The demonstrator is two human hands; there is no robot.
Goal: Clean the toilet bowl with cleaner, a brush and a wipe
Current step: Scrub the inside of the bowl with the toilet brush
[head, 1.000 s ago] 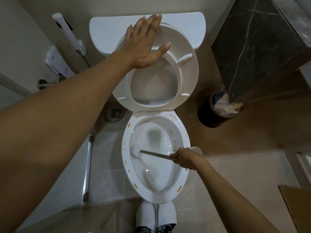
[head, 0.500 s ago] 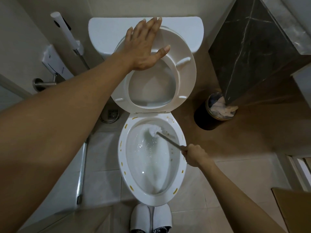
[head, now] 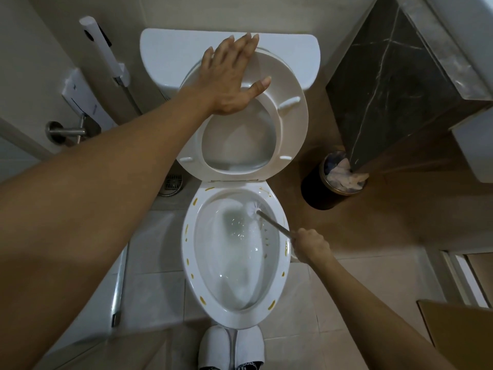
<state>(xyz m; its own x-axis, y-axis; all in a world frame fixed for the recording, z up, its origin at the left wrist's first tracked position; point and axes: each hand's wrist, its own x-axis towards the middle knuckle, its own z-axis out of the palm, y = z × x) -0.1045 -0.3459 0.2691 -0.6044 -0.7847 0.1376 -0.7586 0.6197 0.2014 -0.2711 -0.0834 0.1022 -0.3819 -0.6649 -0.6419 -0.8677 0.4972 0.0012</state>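
Note:
The white toilet bowl [head: 190,252] stands below me with yellow smears dotted along its rim. Its seat [head: 292,121] is raised against the tank [head: 170,53]. My left hand [head: 230,76] lies flat on the raised seat's upper left edge, fingers straight. My right hand [head: 310,245] grips the thin metal handle of a toilet brush [head: 272,221] at the bowl's right rim. The white brush head [head: 252,208] sits against the upper right inner wall of the bowl, above foamy water.
A black bin [head: 330,186] with crumpled tissue stands right of the toilet, beside a dark marble cabinet [head: 394,76]. A bidet sprayer [head: 102,45] hangs on the left wall. A floor drain [head: 172,184] lies left of the bowl. My white slippers [head: 230,348] are at the bowl's front.
The brush head has swept from the bowl's left wall up and across to the upper right wall, and my right hand has shifted right. My left hand stays on the seat.

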